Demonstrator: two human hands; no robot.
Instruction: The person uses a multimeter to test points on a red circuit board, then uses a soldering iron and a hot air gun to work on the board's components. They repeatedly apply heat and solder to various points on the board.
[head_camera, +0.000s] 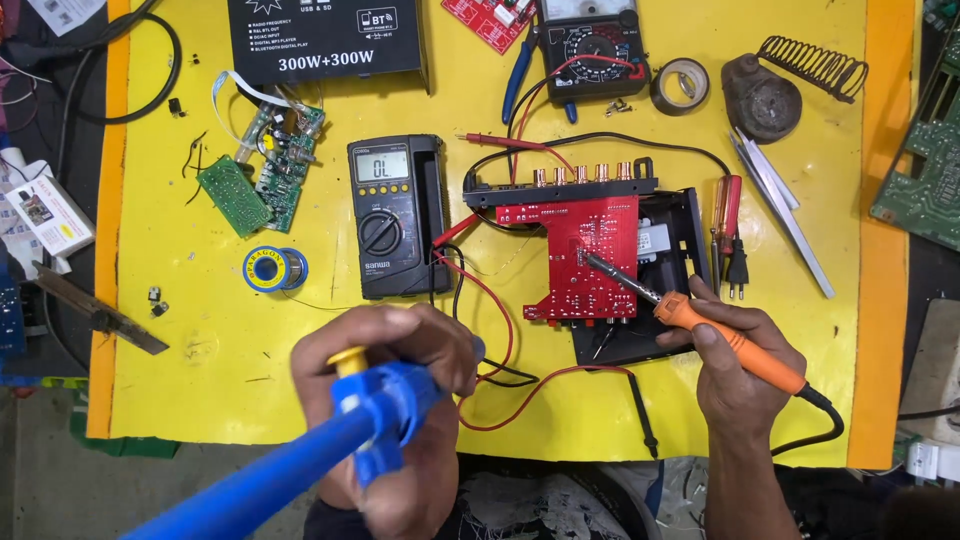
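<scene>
Holding an orange-handled soldering iron (735, 343) in a closed grip, the right hand (735, 365) angles its dark tip down onto the red circuit board (590, 255), where the tip touches near the board's middle. That board sits tilted over a black chassis (660, 300) with a row of 5 copper-coloured jacks along its upper edge. The left hand (400, 350) has its grip wrapped tight round a blue desoldering pump (330, 440) with a yellow plunger knob, raised close to the camera and blurred, well apart from the board.

Between the 2 hands red and black test leads (500, 330) loop across the yellow worktop (200, 380). Just left of the board stands a black digital multimeter (395, 215). Further left lie 2 small green circuit boards (260, 175) and a spool of solder (275, 270). Beside the chassis on the right rest a red screwdriver (728, 215) and silver tweezers (780, 210). Along the far edge are an analogue meter (595, 45), a roll of tape (680, 85), a coiled iron stand (790, 85) and a black amplifier box (325, 40).
</scene>
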